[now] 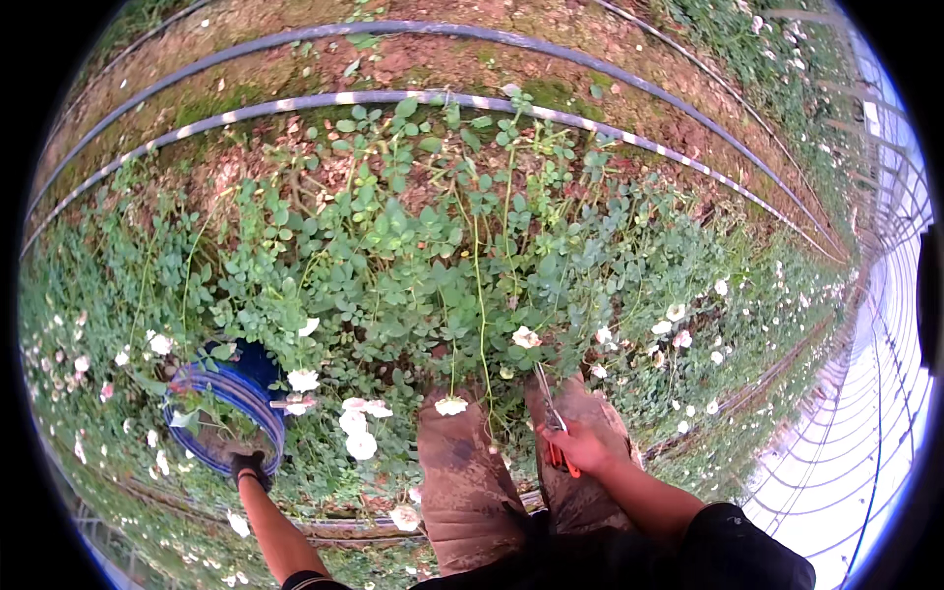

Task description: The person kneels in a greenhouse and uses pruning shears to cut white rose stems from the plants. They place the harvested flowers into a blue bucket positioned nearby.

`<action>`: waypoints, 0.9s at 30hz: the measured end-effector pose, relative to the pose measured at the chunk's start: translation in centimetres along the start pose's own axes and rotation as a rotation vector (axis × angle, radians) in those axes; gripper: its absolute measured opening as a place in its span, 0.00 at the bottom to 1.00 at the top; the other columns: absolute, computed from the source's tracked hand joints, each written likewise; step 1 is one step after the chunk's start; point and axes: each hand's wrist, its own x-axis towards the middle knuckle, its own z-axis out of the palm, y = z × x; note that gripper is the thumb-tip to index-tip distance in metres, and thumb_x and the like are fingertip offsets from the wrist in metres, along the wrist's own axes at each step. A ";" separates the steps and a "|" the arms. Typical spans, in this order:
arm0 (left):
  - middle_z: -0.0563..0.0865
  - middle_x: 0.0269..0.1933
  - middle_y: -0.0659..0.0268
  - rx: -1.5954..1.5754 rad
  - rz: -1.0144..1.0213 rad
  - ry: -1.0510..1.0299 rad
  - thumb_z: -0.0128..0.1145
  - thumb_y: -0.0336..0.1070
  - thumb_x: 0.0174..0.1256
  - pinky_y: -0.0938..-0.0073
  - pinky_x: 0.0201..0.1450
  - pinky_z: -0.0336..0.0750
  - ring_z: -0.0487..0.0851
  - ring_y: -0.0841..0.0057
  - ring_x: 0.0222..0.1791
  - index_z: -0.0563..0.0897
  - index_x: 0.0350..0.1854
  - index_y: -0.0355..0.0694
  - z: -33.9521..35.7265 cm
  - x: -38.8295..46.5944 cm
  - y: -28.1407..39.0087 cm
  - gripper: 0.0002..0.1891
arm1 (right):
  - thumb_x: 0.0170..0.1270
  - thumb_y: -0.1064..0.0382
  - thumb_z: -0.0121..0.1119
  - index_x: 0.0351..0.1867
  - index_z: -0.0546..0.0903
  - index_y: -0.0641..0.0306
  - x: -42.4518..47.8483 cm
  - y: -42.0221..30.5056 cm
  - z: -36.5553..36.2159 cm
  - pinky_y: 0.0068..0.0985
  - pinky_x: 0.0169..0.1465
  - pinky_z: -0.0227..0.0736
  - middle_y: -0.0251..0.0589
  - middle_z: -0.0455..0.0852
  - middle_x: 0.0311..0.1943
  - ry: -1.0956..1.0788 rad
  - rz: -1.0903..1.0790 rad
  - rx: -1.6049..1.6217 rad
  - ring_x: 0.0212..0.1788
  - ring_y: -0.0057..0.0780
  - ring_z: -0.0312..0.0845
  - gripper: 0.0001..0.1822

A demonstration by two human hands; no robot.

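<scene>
My left hand (249, 464), in a dark glove, grips the near rim of a blue plastic bucket (274, 420) at the lower left. Some green leafy stems (214, 413) lie inside the bucket, whose mouth faces up towards me. Bare and wrapped around red-orange handles, my right hand (579, 445) holds pruning shears (547, 398) in front of my right leg. Their blades point away from me into the foliage. Rose bushes (442, 280) with white and pale pink roses (526, 337) spread before me. One long stem droops between my legs.
Two dark irrigation pipes (413, 28) cross the bare soil (457, 59) beyond the bushes; the nearer pipe (346, 98) has pale bands. My muddy trouser legs (464, 472) stand among the plants. Arched greenhouse film (826, 457) rises at the right.
</scene>
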 end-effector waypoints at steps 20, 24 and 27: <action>0.68 0.55 0.52 0.176 2.411 0.418 0.55 0.61 0.53 0.40 0.67 0.51 0.61 0.48 0.61 0.75 0.51 0.43 8.5 -44.4 47.3 0.30 | 0.66 0.61 0.53 0.50 0.73 0.63 -1.5 3.4 -8.8 0.17 0.27 0.67 0.31 0.78 0.24 0.109 -0.356 0.546 0.26 0.16 0.73 0.14; 0.72 0.54 0.61 0.274 2.586 0.428 0.54 0.58 0.51 0.45 0.66 0.54 0.66 0.54 0.58 0.76 0.51 0.52 9.5 -48.0 50.7 0.25 | 0.67 0.61 0.52 0.51 0.72 0.61 -1.7 3.4 -12.1 0.17 0.27 0.66 0.32 0.78 0.25 0.076 -0.416 0.638 0.27 0.16 0.73 0.13; 0.69 0.60 0.64 0.505 2.669 0.317 0.54 0.56 0.51 0.47 0.66 0.54 0.63 0.56 0.61 0.75 0.55 0.55 12.0 -48.5 53.2 0.27 | 0.67 0.61 0.52 0.52 0.72 0.62 -0.8 4.3 -13.3 0.18 0.30 0.68 0.33 0.78 0.27 0.069 -0.464 0.757 0.28 0.17 0.73 0.15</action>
